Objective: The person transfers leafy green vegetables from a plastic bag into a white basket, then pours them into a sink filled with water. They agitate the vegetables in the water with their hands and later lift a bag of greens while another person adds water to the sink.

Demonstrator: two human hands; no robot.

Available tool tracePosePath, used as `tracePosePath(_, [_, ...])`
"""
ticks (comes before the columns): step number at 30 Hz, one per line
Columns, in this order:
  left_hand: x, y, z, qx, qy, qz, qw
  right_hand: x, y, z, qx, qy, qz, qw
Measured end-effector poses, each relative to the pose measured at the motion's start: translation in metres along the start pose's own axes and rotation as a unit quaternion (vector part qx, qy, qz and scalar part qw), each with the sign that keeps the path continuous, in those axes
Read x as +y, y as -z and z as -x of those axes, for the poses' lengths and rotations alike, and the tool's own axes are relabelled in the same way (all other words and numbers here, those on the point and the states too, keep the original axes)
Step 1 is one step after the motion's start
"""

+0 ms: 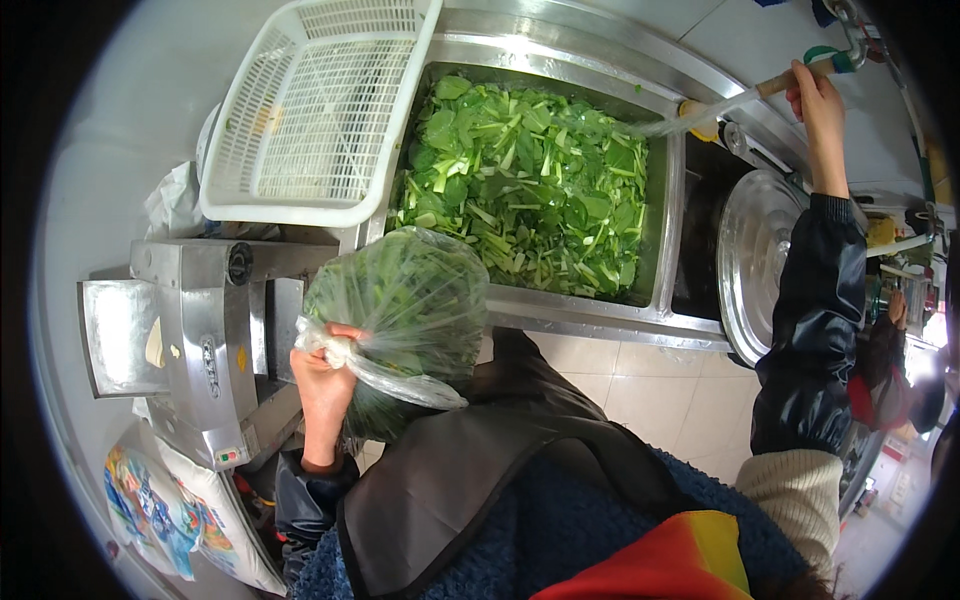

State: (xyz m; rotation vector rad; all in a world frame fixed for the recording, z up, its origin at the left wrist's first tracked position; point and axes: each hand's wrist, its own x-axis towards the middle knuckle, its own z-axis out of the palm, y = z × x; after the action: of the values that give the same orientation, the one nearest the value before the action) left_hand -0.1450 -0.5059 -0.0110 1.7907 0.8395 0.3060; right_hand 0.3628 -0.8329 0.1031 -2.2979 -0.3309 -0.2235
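My left hand [324, 382] grips the gathered, knotted neck of a clear plastic bag [405, 292] filled with leafy greens. The bag hangs at the front left corner of a stainless steel sink [664, 247]. Cut leafy greens [517, 180] fill the sink basin, lying in water. My right hand [819, 112] is raised at the far right, its fingers around a short tan hose [787, 78] fitted on a wall tap [853, 52]. From the hose's end a stream of water [705, 116] runs leftward into the basin.
A white plastic basket [315, 127] stands left of the basin. A metal kitchen machine [202, 337] and printed sacks [187, 517] are at left. Right of the basin, a round metal lid [761, 255] leans by a second basin [697, 225]. Another person [885, 382] is at far right.
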Motion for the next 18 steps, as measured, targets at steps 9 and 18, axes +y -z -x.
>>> tracePosePath(9, [0.0003, 0.0013, -0.001, -0.011, -0.002, -0.002, 1.0, -0.0025, -0.0001, -0.0012, 0.016, 0.021, 0.01, 1.0])
tracePosePath(18, [0.0011, 0.0014, -0.0012, -0.011, -0.016, 0.009, 1.0, 0.0042, 0.0026, -0.0056, 0.046, -0.025, -0.098, 0.994])
